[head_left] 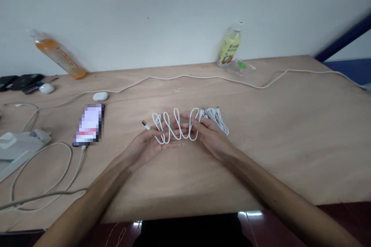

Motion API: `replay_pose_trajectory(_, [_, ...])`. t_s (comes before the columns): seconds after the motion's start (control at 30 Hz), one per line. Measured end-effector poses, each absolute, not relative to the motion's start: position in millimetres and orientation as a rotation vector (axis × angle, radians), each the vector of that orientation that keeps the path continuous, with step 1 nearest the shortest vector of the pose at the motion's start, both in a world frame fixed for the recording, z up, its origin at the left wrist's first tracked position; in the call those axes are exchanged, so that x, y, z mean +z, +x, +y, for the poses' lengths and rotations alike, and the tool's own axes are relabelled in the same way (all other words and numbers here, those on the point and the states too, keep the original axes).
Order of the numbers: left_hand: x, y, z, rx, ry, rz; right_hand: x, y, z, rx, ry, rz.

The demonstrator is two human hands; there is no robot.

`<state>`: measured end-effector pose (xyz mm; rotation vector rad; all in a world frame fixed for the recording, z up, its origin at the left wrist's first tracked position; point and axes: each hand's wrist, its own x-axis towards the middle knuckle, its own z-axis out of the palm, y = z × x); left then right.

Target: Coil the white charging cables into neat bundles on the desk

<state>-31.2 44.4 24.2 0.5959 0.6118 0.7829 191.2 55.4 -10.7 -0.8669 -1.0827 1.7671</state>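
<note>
A white cable (176, 125) lies in zigzag loops on the wooden table (261, 142), one metal plug end (145, 125) sticking out to the left. My left hand (147, 144) rests palm up under the left loops, fingers stretched out and touching the cable. My right hand (210, 135) lies at the right end of the loops, fingers pinched on the cable. Just right of that hand sits a small bundle of coiled white cable (218, 119).
A phone (89, 124) with a charging lead lies to the left, beside a white earbud case (100, 96). A long white cord (203, 78) crosses the table's back. An orange bottle (59, 54) leans on the wall, a yellow-green bottle (228, 45) stands at back right.
</note>
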Motion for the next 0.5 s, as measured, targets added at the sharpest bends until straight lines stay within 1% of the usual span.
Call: replay_pose_trajectory(0.5, [19.1, -32.8, 47.0, 0.75, 0.547, 0.596, -3.9, 191.7, 54.2, 1.771, -0.893, -1.03])
